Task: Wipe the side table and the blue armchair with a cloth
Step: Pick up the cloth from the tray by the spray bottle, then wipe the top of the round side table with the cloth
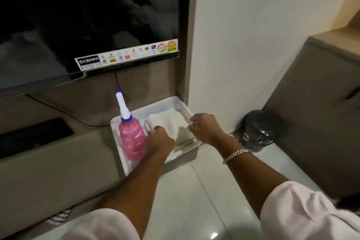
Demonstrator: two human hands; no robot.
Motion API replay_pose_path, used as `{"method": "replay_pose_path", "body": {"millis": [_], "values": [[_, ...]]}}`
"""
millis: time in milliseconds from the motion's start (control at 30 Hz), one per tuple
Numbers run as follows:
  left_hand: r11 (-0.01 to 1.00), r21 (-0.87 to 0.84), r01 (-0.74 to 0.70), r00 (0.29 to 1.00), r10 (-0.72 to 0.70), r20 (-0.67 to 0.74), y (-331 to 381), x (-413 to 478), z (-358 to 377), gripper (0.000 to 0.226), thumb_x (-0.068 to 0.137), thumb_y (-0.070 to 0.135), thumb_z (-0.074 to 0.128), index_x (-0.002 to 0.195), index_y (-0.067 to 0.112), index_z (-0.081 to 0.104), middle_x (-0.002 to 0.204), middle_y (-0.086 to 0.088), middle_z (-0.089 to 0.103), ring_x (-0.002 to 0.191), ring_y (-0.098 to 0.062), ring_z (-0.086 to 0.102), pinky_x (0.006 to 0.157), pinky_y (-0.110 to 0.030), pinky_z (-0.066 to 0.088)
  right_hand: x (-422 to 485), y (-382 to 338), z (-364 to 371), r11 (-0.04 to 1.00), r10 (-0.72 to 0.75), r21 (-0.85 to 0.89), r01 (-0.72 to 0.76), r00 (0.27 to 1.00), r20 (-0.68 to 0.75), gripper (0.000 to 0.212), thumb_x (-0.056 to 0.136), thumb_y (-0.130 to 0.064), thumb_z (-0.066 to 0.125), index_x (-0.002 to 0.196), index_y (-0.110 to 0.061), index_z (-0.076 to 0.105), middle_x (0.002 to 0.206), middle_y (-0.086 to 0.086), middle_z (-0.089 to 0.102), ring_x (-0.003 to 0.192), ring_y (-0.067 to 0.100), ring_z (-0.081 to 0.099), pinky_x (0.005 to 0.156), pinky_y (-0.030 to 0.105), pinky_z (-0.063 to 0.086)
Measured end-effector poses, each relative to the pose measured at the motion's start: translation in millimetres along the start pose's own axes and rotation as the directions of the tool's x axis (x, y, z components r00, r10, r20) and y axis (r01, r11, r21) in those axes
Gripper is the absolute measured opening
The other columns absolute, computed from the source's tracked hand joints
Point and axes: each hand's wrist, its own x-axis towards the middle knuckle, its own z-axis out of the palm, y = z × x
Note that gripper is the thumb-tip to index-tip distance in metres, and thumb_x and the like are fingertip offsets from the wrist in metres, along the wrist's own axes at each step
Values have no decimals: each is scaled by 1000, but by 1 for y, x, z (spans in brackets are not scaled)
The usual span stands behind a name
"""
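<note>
cloth in the tray, both hands closing in

the cloth lies folded in a white tray on the low shelf under the television, pushed toward the tray's right-hand corner by the wall. it looks like soft, thick towelling, pale and light, so it should flop and unfold once lifted; a pinch through several layers at a folded edge looks the safest hold, or a flat hand under the whole stack.

the left hand is down at the cloth's near left corner, fingers curled in, touching or just about touching the fabric; whether it grips anything yet, i cannot tell. the right hand hovers over the cloth's right edge, fingers loosely bent and holding nothing, a bracelet on the wrist.

just left of the cloth, in the same tray, stands a pink bottle with a long white nozzle, tall and likely tippy, right beside the left hand. a dark bin sits on the floor off to the right. no side table or armchair in view.
</note>
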Motion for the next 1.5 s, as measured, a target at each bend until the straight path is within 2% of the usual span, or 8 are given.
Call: {"method": "replay_pose_path", "body": {"millis": [200, 467, 633, 767, 1000, 1100, 1167, 1500], "values": [[913, -339, 227, 966, -256, -44, -1, 22, 30, 44, 97, 24, 56, 134, 2, 48, 134, -19, 60, 123, -37, 58, 99, -39, 49, 33, -5, 62, 986, 82, -145, -76, 996, 34, 28, 93, -20, 52, 113, -1, 58, 112, 21, 70, 103, 37, 66, 80, 34, 50], [603, -768, 217, 935, -355, -15, 6, 12, 25, 36, 90, 3, 64, 126, 9, 62, 123, -13, 69, 117, -33, 66, 98, -40, 55, 34, -4, 41, 883, 273, 395, -253, 962, 4, 70, 71, -34, 84, 128, -12, 52, 108, 3, 63, 106, 27, 64, 82, 30, 49], [541, -841, -27, 986, -126, -113, 25, -32, 26, 36, 87, -1, 65, 119, 17, 68, 116, -6, 74, 104, -23, 72, 92, -40, 62, -16, 9, -24, 608, 325, 743, -280, 941, 89, 41, 64, -18, 84, 101, -5, 72, 107, 22, 75, 93, 34, 74, 82, 45, 61], [448, -892, -50, 985, 169, 30, 56, -71, 42, 37, 81, -1, 72, 94, 34, 68, 97, 14, 77, 91, -6, 75, 73, -18, 62, -82, 49, -72, 393, 383, 884, -254, 919, 94, 49, 74, -21, 81, 116, -4, 66, 112, 21, 75, 100, 40, 73, 71, 43, 61], [321, -883, 342, 703, 536, 468, 122, -166, 105, 26, 75, 6, 69, 100, 4, 65, 98, -13, 74, 78, -16, 76, 57, -29, 58, -254, 155, -112, 297, 577, 953, -58, 807, -130, 40, 75, -8, 75, 113, -13, 63, 111, 15, 73, 95, 32, 74, 72, 43, 63], [403, -804, 437, 509, 627, 590, 146, -233, 140, 15, 84, 13, 71, 97, 7, 67, 92, -8, 76, 85, -21, 75, 77, -40, 63, -347, 198, -114, 257, 655, 966, 12, 733, -183, 51, 67, -7, 75, 116, -7, 62, 111, 19, 73, 93, 32, 74, 73, 44, 62], [475, -789, 391, 499, 611, 615, 158, -288, 166, 13, 88, 6, 68, 100, 3, 65, 95, -16, 72, 89, -28, 69, 90, -48, 56, -413, 223, -112, 248, 708, 968, 27, 677, -200, 62, 66, -6, 74, 125, -2, 56, 120, 25, 69, 101, 39, 70, 78, 48, 60], [771, -637, -11, 425, 580, 695, 137, -572, 320, 24, 82, -8, 71, 72, 11, 60, 63, -6, 58, 59, -21, 49, 61, -31, 45, -717, 351, -66, 208, 912, 975, -85, 376, -162, 60, 56, -9, 71, 116, -14, 64, 114, 14, 73, 103, 32, 70, 87, 48, 61]]}}
